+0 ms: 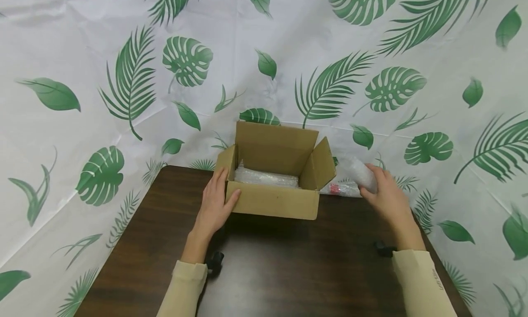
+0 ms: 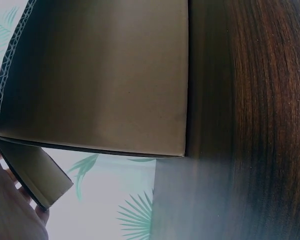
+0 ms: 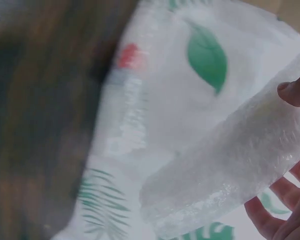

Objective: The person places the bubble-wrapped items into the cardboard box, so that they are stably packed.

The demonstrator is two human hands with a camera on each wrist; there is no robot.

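An open cardboard box (image 1: 274, 203) stands on the table in the head view. My left hand (image 1: 214, 202) holds its near left corner, thumb at the front rim and fingers along the left flap (image 2: 37, 170). Inside the box lies a bubble-wrapped bundle (image 1: 266, 176). Right of the box, my right hand (image 1: 385, 195) grips a bubble-wrapped roll (image 1: 361, 173), raised above the table's far edge. In the right wrist view the roll (image 3: 230, 165) sits tilted between thumb and fingers; the wrap hides what is inside.
Another clear-wrapped item (image 1: 341, 189) with a red mark lies beside the box's right side. The dark wooden table (image 1: 288, 271) reaches back to a white, leaf-printed sheet (image 1: 264, 32). The box's back and side flaps stand up.
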